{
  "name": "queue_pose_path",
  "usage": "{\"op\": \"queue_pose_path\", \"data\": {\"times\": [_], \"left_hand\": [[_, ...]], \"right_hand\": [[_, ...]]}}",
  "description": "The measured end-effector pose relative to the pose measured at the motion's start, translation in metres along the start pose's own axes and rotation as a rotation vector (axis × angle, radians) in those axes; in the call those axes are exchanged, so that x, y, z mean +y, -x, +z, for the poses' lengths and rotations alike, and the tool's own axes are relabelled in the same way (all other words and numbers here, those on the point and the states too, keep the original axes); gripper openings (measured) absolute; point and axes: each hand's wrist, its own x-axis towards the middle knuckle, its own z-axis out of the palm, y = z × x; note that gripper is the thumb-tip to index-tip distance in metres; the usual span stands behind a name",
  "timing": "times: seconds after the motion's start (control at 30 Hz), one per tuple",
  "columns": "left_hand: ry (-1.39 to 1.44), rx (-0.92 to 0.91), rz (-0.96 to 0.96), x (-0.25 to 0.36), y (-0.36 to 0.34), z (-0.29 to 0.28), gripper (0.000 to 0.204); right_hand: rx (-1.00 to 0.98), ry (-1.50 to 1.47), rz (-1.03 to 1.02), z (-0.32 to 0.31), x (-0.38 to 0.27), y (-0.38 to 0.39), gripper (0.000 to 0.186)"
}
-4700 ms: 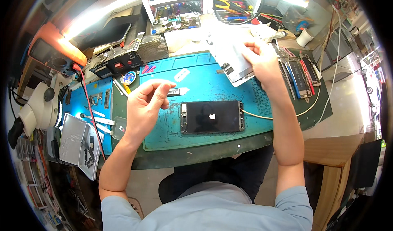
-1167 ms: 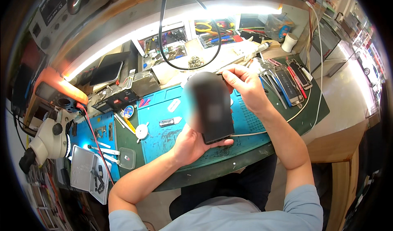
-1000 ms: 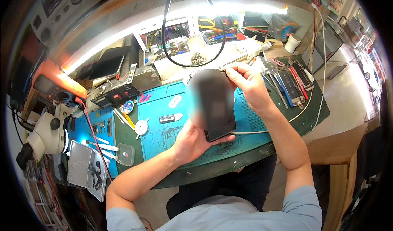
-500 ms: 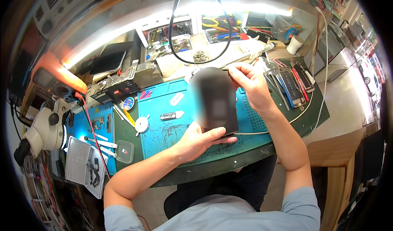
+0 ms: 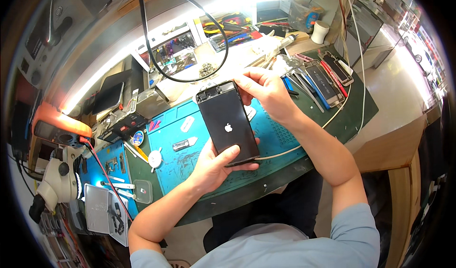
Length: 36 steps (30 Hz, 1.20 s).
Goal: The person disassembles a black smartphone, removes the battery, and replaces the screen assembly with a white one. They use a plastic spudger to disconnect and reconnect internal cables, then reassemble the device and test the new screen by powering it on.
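My left hand (image 5: 213, 169) grips a black smartphone (image 5: 227, 124) by its lower end, thumb across the front and fingers behind. Its dark screen shows a small white logo. Along the top edge, the front panel leaves bare inner parts showing. My right hand (image 5: 264, 93) is closed at the phone's upper right corner, thumb and fingers pinching the edge; its fingertips are partly hidden behind the phone. From the phone's bottom end a white cable (image 5: 280, 153) runs off to the right. Beneath lies a blue repair mat (image 5: 178, 178).
On the right lie opened phones (image 5: 324, 85), tweezers (image 5: 308, 91) and a red pen-like tool (image 5: 335, 78). At left stand a microscope (image 5: 57, 182), an orange multimeter (image 5: 59, 125) and a grey case (image 5: 99, 206). A black cable loop (image 5: 148, 45) hangs above the bench.
The view has shifted, so the bench appears further left. The phone is tilted differently, and its screen, blurred before, now clearly shows the logo. Both hands stay on the phone.
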Motion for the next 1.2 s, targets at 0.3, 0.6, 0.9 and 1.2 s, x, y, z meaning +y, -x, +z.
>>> {"op": "queue_pose_path", "data": {"times": [0.3, 0.6, 0.9, 1.2], "left_hand": [[-0.021, 0.028, 0.019, -0.004, 0.002, 0.004, 0.056], [-0.029, -0.008, 0.012, -0.005, 0.001, 0.0, 0.061], [-0.02, 0.012, 0.004, -0.003, 0.002, 0.004, 0.058], [0.01, 0.003, 0.025, -0.003, 0.003, 0.002, 0.056]], "right_hand": [[-0.027, 0.024, 0.041, -0.001, -0.006, 0.001, 0.029], [-0.122, 0.227, -0.02, -0.002, 0.002, 0.0, 0.044], [-0.112, 0.156, -0.057, 0.0, 0.002, 0.0, 0.039], [-0.106, 0.221, 0.008, 0.001, -0.005, 0.002, 0.04]]}}
